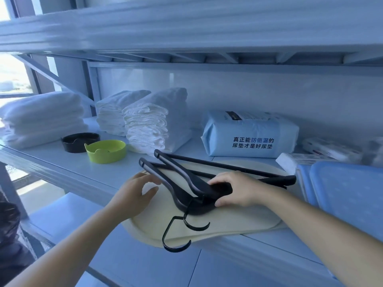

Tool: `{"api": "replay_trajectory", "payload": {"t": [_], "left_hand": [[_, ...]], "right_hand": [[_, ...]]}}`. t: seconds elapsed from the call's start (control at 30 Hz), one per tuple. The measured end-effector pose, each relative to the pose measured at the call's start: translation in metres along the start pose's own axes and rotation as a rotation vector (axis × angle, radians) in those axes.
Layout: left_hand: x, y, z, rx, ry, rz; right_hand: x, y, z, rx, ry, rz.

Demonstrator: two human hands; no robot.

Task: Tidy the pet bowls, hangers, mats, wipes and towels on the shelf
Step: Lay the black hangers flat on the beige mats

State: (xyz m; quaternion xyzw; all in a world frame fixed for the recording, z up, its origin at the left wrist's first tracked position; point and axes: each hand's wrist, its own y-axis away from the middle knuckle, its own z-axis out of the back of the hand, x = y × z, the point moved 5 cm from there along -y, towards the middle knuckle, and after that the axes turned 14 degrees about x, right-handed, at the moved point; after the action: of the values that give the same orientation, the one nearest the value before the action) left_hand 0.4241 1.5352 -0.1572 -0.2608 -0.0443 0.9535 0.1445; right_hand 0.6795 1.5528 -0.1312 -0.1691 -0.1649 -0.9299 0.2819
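Note:
Two black hangers (182,181) lie stacked on a cream mat (228,222) at the shelf's front edge, hooks pointing toward me. My right hand (234,188) grips the hangers at their necks. My left hand (134,193) hovers with fingers spread over the mat's left end, beside the hangers' left arms. A green pet bowl (106,151) and a black pet bowl (79,141) stand to the left. Folded white towels (41,119) and two stacks of white cloths (149,123) sit behind them.
A pale blue pad pack (248,137) lies at the back right, with wipes packs (323,152) further right. A blue lidded box (348,195) stands at the right edge. The shelf above (186,32) hangs low. A lower shelf (145,266) is beneath.

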Motion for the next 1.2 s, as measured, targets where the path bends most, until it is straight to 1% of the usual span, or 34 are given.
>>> {"api": "replay_trajectory", "payload": {"t": [0.1, 0.37, 0.57, 0.6, 0.67, 0.77, 0.87, 1.0, 1.07, 1.2], "left_hand": [[0.009, -0.004, 0.000, 0.028, -0.024, 0.041], [0.034, -0.018, 0.009, 0.067, -0.078, 0.132], [0.051, -0.031, 0.020, 0.078, -0.092, 0.201], [0.054, -0.033, 0.022, 0.089, -0.097, 0.211], [0.060, -0.036, 0.023, 0.117, -0.108, 0.231], [0.067, -0.042, 0.025, 0.139, -0.105, 0.254], [0.073, -0.048, 0.029, 0.152, -0.083, 0.278], [0.080, -0.055, 0.029, 0.195, -0.058, 0.307], [0.080, -0.056, 0.028, 0.202, -0.048, 0.272], [0.079, -0.054, 0.032, 0.161, 0.015, 0.201]], "right_hand": [[0.003, 0.000, 0.000, -0.007, -0.069, 0.037], [0.011, -0.002, 0.003, 0.024, -0.048, 0.005], [0.024, -0.003, 0.005, 0.171, -0.100, -0.042], [0.025, -0.005, 0.007, 0.166, -0.146, -0.057], [0.030, -0.011, 0.010, 0.090, -0.216, -0.083], [0.039, -0.024, 0.005, -0.024, -0.125, -0.173], [0.047, -0.036, -0.003, -0.076, -0.035, -0.228], [0.045, -0.040, -0.009, -0.072, -0.100, -0.281], [0.044, -0.041, -0.011, -0.062, -0.134, -0.311], [0.045, -0.041, -0.014, -0.056, -0.155, -0.332]]}}
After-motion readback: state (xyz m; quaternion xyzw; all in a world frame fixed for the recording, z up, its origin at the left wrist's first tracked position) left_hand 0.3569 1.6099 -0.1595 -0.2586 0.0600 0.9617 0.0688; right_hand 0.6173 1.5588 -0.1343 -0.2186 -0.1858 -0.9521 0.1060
